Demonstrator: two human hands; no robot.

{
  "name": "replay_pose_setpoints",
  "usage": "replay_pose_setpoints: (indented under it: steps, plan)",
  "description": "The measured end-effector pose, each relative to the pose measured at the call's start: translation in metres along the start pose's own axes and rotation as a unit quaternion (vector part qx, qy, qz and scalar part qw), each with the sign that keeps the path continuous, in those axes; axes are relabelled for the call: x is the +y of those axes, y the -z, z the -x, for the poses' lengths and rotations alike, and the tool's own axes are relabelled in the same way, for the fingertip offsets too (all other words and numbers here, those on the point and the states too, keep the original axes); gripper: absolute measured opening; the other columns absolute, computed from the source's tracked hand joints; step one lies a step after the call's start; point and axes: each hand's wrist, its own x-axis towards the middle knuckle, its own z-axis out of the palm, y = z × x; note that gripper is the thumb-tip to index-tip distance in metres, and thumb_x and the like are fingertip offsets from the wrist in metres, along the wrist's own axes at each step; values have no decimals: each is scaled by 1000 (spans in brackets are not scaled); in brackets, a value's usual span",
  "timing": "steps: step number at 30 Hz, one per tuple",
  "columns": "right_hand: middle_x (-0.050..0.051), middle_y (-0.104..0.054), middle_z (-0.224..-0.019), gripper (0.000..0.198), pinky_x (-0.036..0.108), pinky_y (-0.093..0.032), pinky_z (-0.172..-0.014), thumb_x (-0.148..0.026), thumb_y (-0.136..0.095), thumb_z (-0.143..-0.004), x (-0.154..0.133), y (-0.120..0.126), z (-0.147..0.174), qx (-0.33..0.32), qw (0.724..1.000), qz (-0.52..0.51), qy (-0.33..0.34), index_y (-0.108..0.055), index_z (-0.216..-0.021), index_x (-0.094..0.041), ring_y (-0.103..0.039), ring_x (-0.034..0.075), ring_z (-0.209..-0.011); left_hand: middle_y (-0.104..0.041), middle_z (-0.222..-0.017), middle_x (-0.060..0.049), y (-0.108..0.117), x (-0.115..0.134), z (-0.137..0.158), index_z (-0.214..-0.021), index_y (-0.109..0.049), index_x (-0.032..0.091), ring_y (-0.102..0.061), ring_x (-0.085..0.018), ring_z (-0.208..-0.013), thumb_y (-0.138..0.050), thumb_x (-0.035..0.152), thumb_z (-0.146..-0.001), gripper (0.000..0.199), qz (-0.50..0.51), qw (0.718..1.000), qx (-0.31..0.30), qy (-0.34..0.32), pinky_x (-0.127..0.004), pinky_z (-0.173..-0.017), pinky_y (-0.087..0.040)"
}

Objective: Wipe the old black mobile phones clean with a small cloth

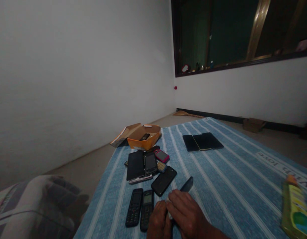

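My left hand [157, 220] and my right hand [185, 212] meet at the bottom middle, fingers closed around a dark, flat phone [187, 184]. One end of it sticks out beyond my right hand; my fingers cover most of the rest. A small whitish piece [170, 214], perhaps cloth, shows between the hands. Just left of them lie two black keypad phones [134, 207], side by side. Above is a black phone [164, 181] lying at a slant. Beyond it several more are piled, among them a pink phone [162, 155] and a large black one [135, 165].
An orange box [144, 142] with its lid open holds a small dark phone. Several dark flat devices [203, 141] lie on the blue striped cloth [233, 186] farther right. A yellow-green bottle [297, 210] is at the right edge. Striped fabric [31, 205] is at lower left.
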Motion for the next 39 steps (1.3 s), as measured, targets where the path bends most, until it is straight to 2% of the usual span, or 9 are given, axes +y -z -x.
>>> replay_pose_setpoints:
  steps: [4,8,12,15,21,24,28,34,39]
  plan:
    - [16,-71,-98,36,38,-52,-79,-20,-29,-96,-3,-5,2,4,1000,-29,-7,-63,-107,-12,-64,26,-95,-72,-107,-14,3,-10,0,-117,-64,19,-69,-27,-99,-46,45,-91,40,-37,998,-12,-51,-41,-85,-58]
    - [16,-71,-98,35,39,-53,-79,-18,-31,-95,-3,-6,3,-12,998,-60,-26,-62,-109,-13,-64,26,-95,-68,-120,-17,2,-14,0,-126,-60,17,-64,-29,-111,-51,34,-89,42,-56,996,-19,-66,-44,-94,-55]
    - [18,-70,-98,36,39,-55,-77,-19,-30,-94,-1,1,-2,10,998,-67,-20,-60,-111,-10,-65,27,-94,-69,-118,-16,7,-8,0,-124,-60,16,-66,-28,-109,-47,32,-91,39,-55,996,-20,-65,-42,-93,-55]
    - [18,-70,-101,37,40,-56,-82,-14,-32,-91,2,12,-11,33,996,-81,-28,-58,-118,-9,-65,26,-99,-71,-113,-14,16,5,-5,-118,-63,19,-68,-24,-104,-45,30,-94,32,-60,997,-31,-36,-36,-87,-58]
    - [16,-67,-111,47,38,-56,-90,-1,-39,-83,13,32,-22,75,985,-126,-92,-55,-126,-14,-62,23,-108,-73,-103,-10,31,39,-27,-110,-63,20,-71,-21,-95,-53,24,-92,21,-96,989,62,-96,-29,-83,-60]
    - [15,-65,-115,50,34,-56,-90,1,-40,-82,20,37,-22,84,979,-136,-129,-56,-126,-16,-62,21,-110,-73,-98,-8,33,56,-41,-101,-63,19,-72,-18,-91,-51,16,-90,16,-103,982,91,-128,-26,-79,-60]
    - [12,-65,-115,50,31,-56,-91,2,-41,-82,29,40,-20,97,974,-128,-161,-59,-125,-17,-63,19,-108,-72,-94,-8,28,72,-55,-99,-62,18,-71,-18,-88,-50,13,-89,16,-104,976,110,-156,-25,-78,-60]
    - [14,-67,-112,44,35,-56,-91,1,-43,-85,34,45,-22,102,984,-90,-116,-60,-123,-14,-62,21,-109,-72,-93,-8,18,76,-62,-100,-62,17,-71,-18,-89,-50,13,-90,16,-95,978,111,-148,-27,-79,-60]
    - [18,-67,-112,36,43,-54,-94,-5,-41,-91,28,46,-24,93,995,-34,-34,-59,-122,-8,-61,26,-113,-72,-91,-7,13,75,-63,-97,-62,18,-71,-17,-86,-46,12,-89,19,-69,981,114,-138,-26,-76,-60]
